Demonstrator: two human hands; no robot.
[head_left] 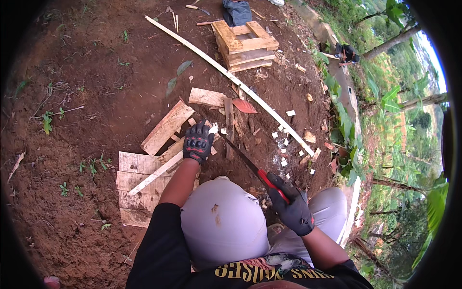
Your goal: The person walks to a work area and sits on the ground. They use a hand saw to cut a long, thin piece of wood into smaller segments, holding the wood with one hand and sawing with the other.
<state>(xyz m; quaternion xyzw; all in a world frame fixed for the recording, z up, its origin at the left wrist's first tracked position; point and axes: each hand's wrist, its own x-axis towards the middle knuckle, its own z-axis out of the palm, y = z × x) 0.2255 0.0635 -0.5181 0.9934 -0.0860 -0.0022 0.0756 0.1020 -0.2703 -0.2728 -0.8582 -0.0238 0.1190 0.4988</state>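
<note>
My left hand [198, 141], in a black glove with red marks, presses down over a narrow pale wooden strip [156, 179]. The strip slants from the lower left to under the palm; the fingers lie forward, partly hiding the wood beneath. In my gloved right hand [292, 206] is the red-and-black handle of a long, narrow, dark-bladed hand saw [244, 159]. Its blade points up and left, the tip close to a small pale wood piece [223, 131] beside my left fingers. Whether the blade touches wood I cannot tell. Flat boards [137, 164] lie below the strip's lower end.
A long pale batten [231, 77] crosses the soil ahead. Beyond it stands a stack of wooden frames [245, 45] with a dark bag [236, 13] behind. Small cut blocks [284, 163] lie scattered to the right. Another person [346, 54] sits far right by a low ledge.
</note>
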